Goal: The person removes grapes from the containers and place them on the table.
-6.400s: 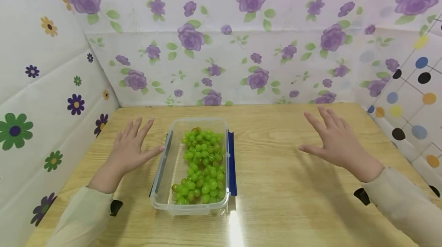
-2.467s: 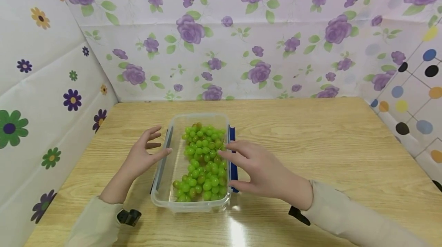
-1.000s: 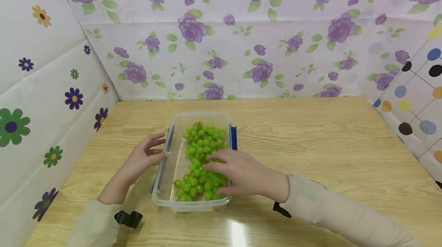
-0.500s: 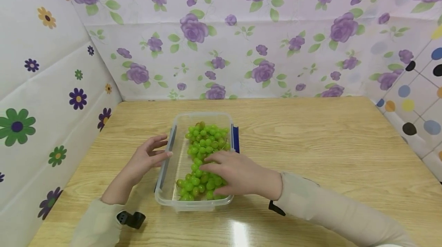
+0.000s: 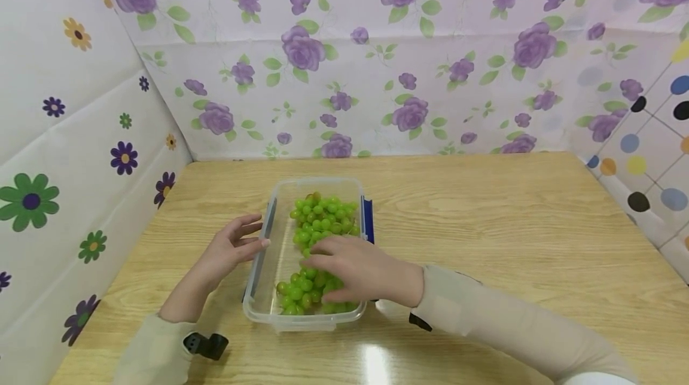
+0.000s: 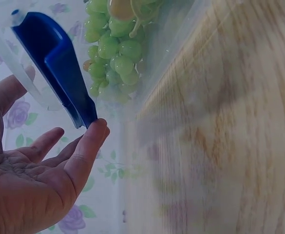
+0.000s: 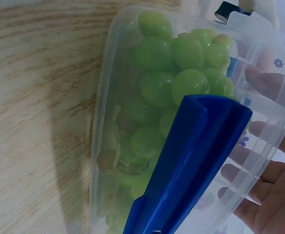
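Observation:
A clear plastic food container (image 5: 301, 318) with no lid on it stands on the wooden table, left of the middle. Bunches of green grapes (image 5: 301, 292) fill its right side. My left hand (image 5: 228, 251) is at the left wall, thumb at the rim; in the left wrist view a fingertip touches the blue latch flap (image 6: 59, 63). Over the near grapes hangs my right hand (image 5: 360, 268), fingers loosely bent and hiding some of them. In the right wrist view those fingers show behind the clear wall, with a blue flap (image 7: 186, 161) in front; no grape is between them.
Wooden table top (image 5: 484, 217) stretches to the right of the container. A flowered cloth wall (image 5: 334, 62) closes off the back, with patterned sheets at both sides. Black straps are on both wrists.
My right hand has come from the far right to above the grapes, lately shifting slightly left. My left hand has moved in to the container's left edge. The container has stayed put.

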### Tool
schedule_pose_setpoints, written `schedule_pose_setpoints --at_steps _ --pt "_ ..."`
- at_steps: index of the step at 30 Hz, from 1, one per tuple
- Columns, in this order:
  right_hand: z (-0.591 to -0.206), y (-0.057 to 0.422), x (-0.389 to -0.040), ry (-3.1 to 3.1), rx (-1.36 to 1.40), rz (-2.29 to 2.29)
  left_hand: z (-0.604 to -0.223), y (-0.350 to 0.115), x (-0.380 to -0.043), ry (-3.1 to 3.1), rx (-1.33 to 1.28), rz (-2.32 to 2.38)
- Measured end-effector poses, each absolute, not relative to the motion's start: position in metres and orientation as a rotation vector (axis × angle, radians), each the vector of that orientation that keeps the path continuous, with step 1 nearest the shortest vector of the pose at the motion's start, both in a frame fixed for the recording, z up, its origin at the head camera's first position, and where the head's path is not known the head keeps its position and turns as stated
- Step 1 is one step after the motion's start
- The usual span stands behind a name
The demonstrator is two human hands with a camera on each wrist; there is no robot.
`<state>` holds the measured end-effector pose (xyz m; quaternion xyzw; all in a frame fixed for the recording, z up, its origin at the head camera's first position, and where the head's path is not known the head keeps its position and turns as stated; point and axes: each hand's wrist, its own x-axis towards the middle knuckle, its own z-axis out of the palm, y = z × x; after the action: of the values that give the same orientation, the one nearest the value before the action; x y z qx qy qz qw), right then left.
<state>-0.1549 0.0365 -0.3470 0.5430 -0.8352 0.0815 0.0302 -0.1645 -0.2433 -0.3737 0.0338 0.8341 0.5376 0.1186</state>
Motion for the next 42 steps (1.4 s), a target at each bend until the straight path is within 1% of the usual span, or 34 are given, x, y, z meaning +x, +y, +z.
schedule_pose_setpoints --at_steps 15,22,34,42 --pt "-0.341 0.02 -0.162 -2.657 1.739 0.325 -0.369 -0.242 -0.165 2.48 0.117 1.524" --pt "-0.339 0.012 -0.164 -2.692 1.742 0.291 -0.365 -0.245 -0.165 2.485 0.155 1.545" --pt "-0.353 0.0 -0.162 -2.665 1.832 0.226 -0.369 -0.244 -0.157 2.53 0.176 1.527" --pt "-0.353 -0.001 -0.162 -2.69 1.832 0.137 -0.365 -0.239 -0.164 2.477 0.2 1.556"
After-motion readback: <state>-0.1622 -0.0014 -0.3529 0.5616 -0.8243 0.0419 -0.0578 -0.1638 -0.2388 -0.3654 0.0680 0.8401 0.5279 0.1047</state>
